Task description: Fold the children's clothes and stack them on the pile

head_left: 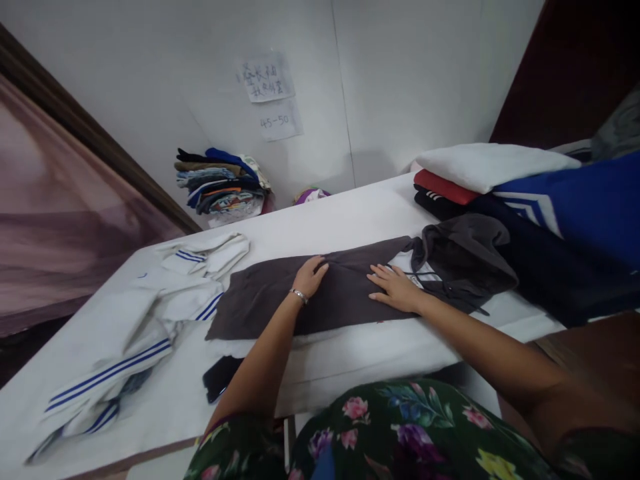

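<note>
A dark grey hooded jacket (270, 293) lies folded into a long strip across the white table, its hood (465, 253) toward the right. My left hand (310, 276) rests on the middle of the jacket, with the fingers stretched out and a bracelet at the wrist. Near the collar, where a white lining shows, my right hand (397, 289) lies flat with its fingers spread. Neither hand grips the cloth.
A white garment with blue stripes (135, 320) lies loose on the table's left side. Below the jacket's left end is a black phone (220, 379). Folded clothes (223, 183) are stacked by the wall. More clothes, including a blue one (595, 200), are piled at right.
</note>
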Available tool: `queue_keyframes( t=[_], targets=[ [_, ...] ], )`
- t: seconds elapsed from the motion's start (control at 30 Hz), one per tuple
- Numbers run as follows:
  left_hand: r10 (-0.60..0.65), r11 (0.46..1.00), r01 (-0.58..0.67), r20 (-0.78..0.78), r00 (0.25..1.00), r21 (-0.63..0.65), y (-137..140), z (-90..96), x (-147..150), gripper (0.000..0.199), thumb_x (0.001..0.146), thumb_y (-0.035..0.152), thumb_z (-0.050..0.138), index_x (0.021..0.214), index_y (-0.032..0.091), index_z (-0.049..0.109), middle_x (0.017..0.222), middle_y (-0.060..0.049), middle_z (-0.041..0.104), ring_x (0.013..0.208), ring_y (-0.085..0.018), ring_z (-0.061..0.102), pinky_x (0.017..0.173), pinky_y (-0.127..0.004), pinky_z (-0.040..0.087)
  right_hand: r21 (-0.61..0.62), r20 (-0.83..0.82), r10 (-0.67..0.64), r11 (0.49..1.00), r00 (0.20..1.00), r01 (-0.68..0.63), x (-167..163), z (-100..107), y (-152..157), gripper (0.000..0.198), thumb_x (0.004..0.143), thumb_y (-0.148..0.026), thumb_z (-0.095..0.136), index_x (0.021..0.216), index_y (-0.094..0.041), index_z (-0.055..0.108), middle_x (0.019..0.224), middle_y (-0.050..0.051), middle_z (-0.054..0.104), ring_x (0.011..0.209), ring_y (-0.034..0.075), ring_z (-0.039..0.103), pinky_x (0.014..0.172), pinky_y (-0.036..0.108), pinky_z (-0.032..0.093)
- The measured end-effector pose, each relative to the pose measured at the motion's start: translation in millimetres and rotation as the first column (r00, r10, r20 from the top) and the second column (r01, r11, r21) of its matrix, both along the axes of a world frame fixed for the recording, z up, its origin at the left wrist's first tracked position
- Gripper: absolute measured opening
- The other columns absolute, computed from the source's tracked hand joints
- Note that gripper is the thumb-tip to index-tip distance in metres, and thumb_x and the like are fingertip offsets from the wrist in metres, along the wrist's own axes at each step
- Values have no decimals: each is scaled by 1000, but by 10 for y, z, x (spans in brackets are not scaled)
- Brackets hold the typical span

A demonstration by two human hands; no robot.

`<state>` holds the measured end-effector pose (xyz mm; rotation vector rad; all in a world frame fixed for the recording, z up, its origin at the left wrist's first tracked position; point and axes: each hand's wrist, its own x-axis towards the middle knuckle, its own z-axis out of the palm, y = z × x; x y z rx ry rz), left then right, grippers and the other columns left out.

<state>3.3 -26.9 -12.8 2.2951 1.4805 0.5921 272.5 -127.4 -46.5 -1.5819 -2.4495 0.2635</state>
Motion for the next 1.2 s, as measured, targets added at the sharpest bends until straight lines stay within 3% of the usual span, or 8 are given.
queue_keyframes(
  t=[0.13, 0.3, 0.47, 0.63, 0.83, 1.0, 1.1, 1.2],
  targets=[
    [150, 986, -132, -190, 970, 107, -249, 19, -491, 34, 87, 35, 51, 117, 21, 63, 132, -8, 57, 125, -22, 48, 109, -41, 34, 14, -47, -25, 1000, 999, 26, 4, 66, -30, 57, 93, -54, 35, 135, -19, 49, 147, 13, 37, 137, 29, 30, 110, 52, 23],
    [384, 917, -395, -413, 826, 64, -475, 18, -965, 38, 90, 35, 49, 124, 22, 57, 139, -9, 50, 132, -26, 40, 109, -52, 27, 116, -87, -32, 992, 996, 42, -14, 30, -166, 53, 93, -51, 37, 134, -20, 50, 146, 12, 39, 138, 29, 28, 109, 53, 25],
    [422, 898, -439, -364, 830, 38, -528, 68, -1229, 39, 91, 37, 46, 126, 24, 56, 141, -5, 48, 134, -22, 37, 111, -45, 28, 76, -49, 32, 997, 998, -28, 24, -161, -193, 57, 91, -55, 37, 135, -21, 50, 144, 11, 43, 135, 28, 35, 109, 52, 28],
    [667, 743, -646, -284, 689, 177, -613, 155, -1665, 39, 90, 34, 46, 123, 18, 59, 137, -9, 52, 128, -24, 44, 106, -39, 36, 167, -65, 25, 986, 998, -14, 64, -226, -210, 57, 90, -55, 35, 132, -20, 52, 144, 13, 42, 135, 29, 35, 109, 53, 28],
    [746, 612, -791, -326, 580, -6, -717, 82, -1977, 51, 88, 46, 46, 126, 15, 57, 123, -12, 62, 113, -26, 57, 93, -35, 45, 193, -25, 154, 970, 988, -146, -34, -271, -348, 56, 89, -56, 39, 135, -26, 49, 149, 7, 35, 139, 27, 28, 110, 53, 26],
    [743, 630, -771, -356, 566, 88, -699, 167, -1893, 45, 87, 40, 49, 122, 15, 60, 125, -14, 61, 116, -29, 54, 95, -41, 43, 119, -5, 130, 985, 992, -128, -129, -242, -372, 55, 90, -55, 40, 133, -24, 53, 148, 9, 36, 138, 28, 30, 110, 53, 25],
    [675, 737, -625, -318, 666, 256, -696, 231, -1636, 42, 88, 37, 47, 122, 16, 58, 129, -12, 58, 122, -26, 49, 103, -40, 38, 71, -45, 117, 991, 992, -113, -163, -121, -433, 52, 91, -52, 42, 132, -22, 54, 148, 11, 37, 138, 27, 29, 111, 53, 24],
    [507, 856, -426, -314, 803, 293, -704, 199, -1223, 43, 89, 39, 45, 123, 17, 58, 137, -10, 52, 129, -24, 43, 109, -41, 31, 35, -110, 114, 993, 987, -111, -150, 35, -543, 46, 92, -46, 44, 128, -22, 57, 146, 11, 40, 138, 27, 29, 111, 55, 24]
  ],
)
